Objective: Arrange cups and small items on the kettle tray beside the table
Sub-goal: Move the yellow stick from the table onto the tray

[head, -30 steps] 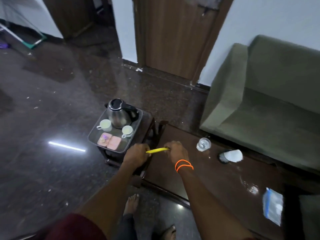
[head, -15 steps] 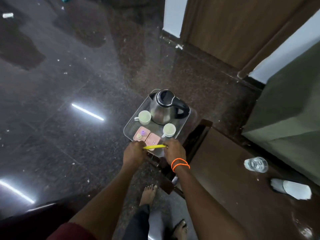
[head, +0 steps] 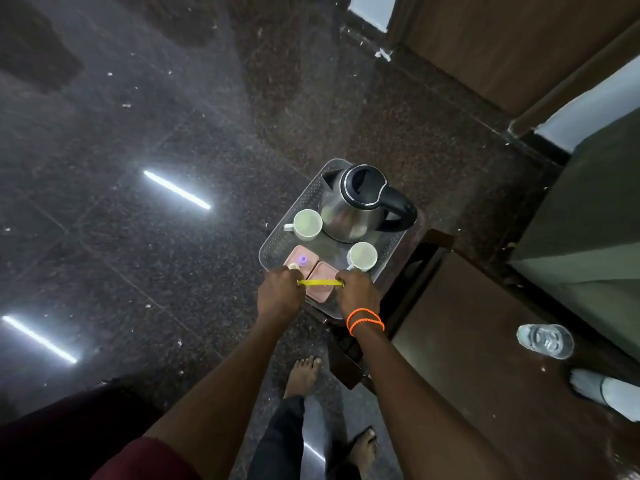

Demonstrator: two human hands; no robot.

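Both hands (head: 320, 292) grip a yellow strip (head: 320, 283) over the tray's (head: 277, 242) near edge.

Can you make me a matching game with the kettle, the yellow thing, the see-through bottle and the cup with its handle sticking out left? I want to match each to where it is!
Things:
1. kettle
2. yellow strip
3. clear bottle
4. left cup

Places:
A. lying on the brown table
B. held between both hands
C. back of the tray
D. on the tray, left of the kettle

Pairs: 1-C, 2-B, 3-A, 4-D
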